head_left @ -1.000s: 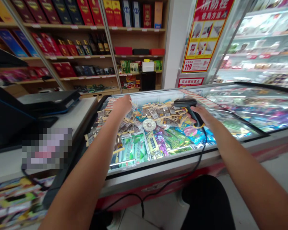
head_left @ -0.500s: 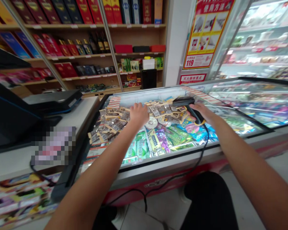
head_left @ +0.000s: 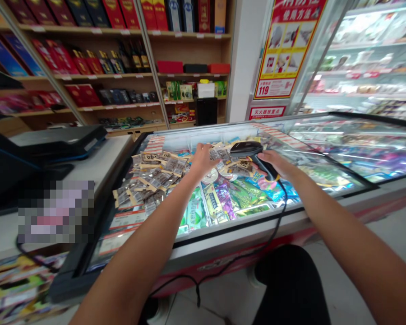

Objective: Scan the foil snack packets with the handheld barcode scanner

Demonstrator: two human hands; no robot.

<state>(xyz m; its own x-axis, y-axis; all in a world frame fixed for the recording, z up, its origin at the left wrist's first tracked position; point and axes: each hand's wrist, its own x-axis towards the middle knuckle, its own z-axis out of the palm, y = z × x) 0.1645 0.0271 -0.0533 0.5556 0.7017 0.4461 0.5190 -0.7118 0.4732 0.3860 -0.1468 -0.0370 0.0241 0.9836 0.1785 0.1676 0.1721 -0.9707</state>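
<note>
My right hand (head_left: 272,163) is wrapped round the handle of a black barcode scanner (head_left: 246,149), its head pointing left and its cable (head_left: 281,212) hanging from the grip. Over the glass-topped freezer (head_left: 237,225), my left hand (head_left: 203,159) reaches among small packets with clear windows. Its thumb is spread away from the fingers, and it appears to hold nothing; the fingertips are partly hidden. More packets (head_left: 155,177) lie in a loose pile to its left. Just below the left hand is a round white lid (head_left: 210,176). Bright ice cream wrappers (head_left: 219,201) show through the glass.
On the left, a counter (head_left: 111,155) carries a black device (head_left: 61,140) and a blurred-out item (head_left: 59,212). Shelves of boxes and bottles (head_left: 122,74) stand behind. The scanner cable loops down past the freezer front. A lit display cooler (head_left: 365,58) is at the right.
My left hand has shifted slightly right over the packets, its thumb now spread outward. My right hand has brought the scanner a little left, closer to it. The view has turned slightly.
</note>
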